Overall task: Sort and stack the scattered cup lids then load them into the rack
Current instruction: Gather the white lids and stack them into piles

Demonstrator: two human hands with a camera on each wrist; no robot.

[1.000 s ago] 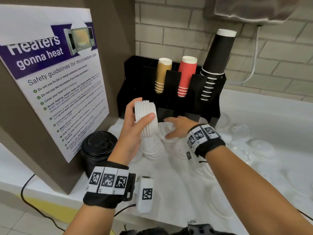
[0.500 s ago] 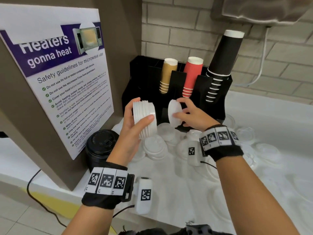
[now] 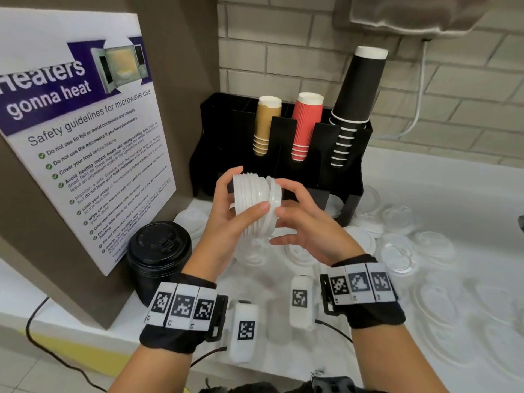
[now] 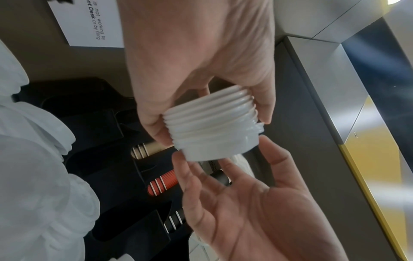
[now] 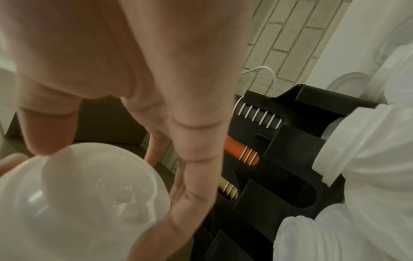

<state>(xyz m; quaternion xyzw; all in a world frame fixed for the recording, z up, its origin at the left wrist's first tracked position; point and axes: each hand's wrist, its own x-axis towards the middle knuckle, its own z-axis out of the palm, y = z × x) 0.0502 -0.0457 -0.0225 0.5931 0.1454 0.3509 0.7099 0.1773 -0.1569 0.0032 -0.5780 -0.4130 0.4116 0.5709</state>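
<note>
My left hand [image 3: 246,190] grips a sideways stack of white lids [image 3: 251,202] in front of the black rack [image 3: 351,177]; its thumb is below and its fingers are over the top. My right hand [image 3: 283,197] pinches one white lid [image 3: 272,207] by its rim, set against the right end of the stack and slightly tilted. The left wrist view shows the stack [image 4: 212,127] with the right hand [image 4: 223,155] at its end. The right wrist view shows the lid's embossed top [image 5: 85,194]. Several loose white and clear lids [image 3: 397,251] lie on the white counter.
The rack holds tan cups [image 3: 266,123], red cups [image 3: 306,123] and tall black cups [image 3: 357,103]. A pile of black lids [image 3: 158,245] stands left of my left wrist. A poster board [image 3: 85,137] walls off the left side. A white cable [image 3: 419,103] hangs behind.
My right hand picked one white lid up from the counter, carried it left and set it against the end of the stack. The left hand tipped the stack slightly toward it.
</note>
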